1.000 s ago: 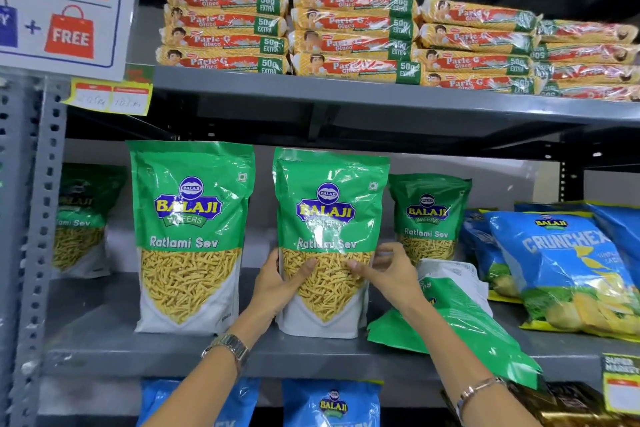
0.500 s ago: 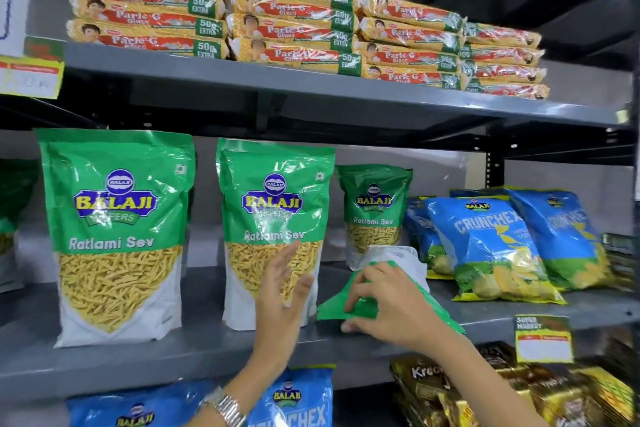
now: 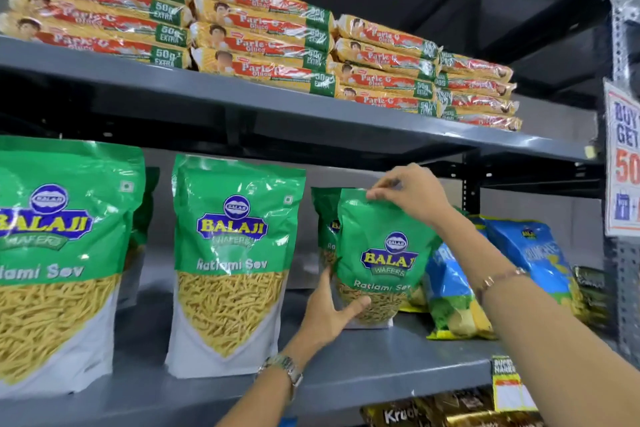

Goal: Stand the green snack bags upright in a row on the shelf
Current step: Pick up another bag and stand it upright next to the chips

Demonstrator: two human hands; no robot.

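Two green Balaji Ratlami Sev bags stand upright on the grey shelf (image 3: 381,367): one at the far left (image 3: 59,260) and one in the middle (image 3: 232,260). To their right a third green bag (image 3: 377,253) is held upright. My right hand (image 3: 412,192) pinches its top edge. My left hand (image 3: 329,314) grips its lower left side. Its white base touches the shelf. Another green bag (image 3: 323,218) stands behind it, mostly hidden.
Blue Crunchex bags (image 3: 450,298) lean just right of the held bag. Stacked Parle-G biscuit packs (image 3: 263,42) fill the upper shelf. A perforated upright with a promo sign (image 3: 623,163) stands at the right. Dark packets (image 3: 433,412) lie on the shelf below.
The third green bag was lying flat on the shelf; both hands have lifted it upright. My left hand left the middle bag. The view shifted right and upward.
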